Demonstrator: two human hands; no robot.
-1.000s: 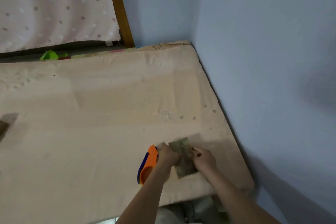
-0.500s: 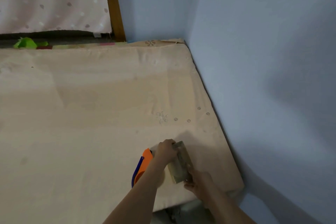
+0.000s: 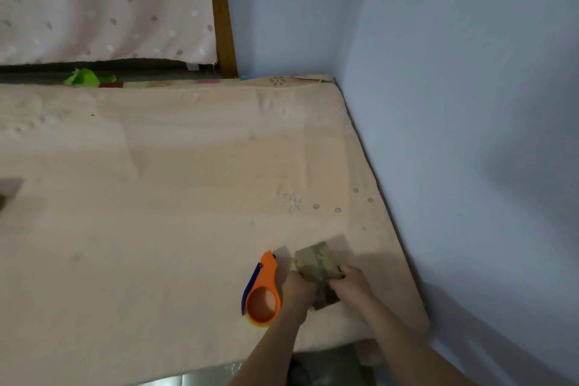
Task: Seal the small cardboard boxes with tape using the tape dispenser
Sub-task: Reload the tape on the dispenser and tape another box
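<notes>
The small cardboard box [image 3: 318, 273] lies flat on the beige mattress [image 3: 175, 185], down toward five o'clock from the middle of the bed and near the corner by the blue wall [image 3: 470, 103]. Both hands are on it. The left hand [image 3: 299, 290] covers its near-left edge, fingers bent over the cardboard as if pinning it down; how tightly it grips I can't tell, since the fingertips are hidden. The right hand [image 3: 352, 283] holds the right side, fingers curled against the edge, dark nails showing at the top. Held from both sides like that, the box is steadied on a soft surface that would otherwise let it slide or tip.

The orange tape dispenser [image 3: 261, 294] rests on the mattress at nine o'clock from the box, just beside the left wrist, untouched. I'd guess it sits there so either hand can grab it quickly once the flaps are pressed shut.

Far off at eleven o'clock, something bright green [image 3: 83, 78] sits beyond the mattress edge, below a dotted curtain [image 3: 103, 3].
</notes>
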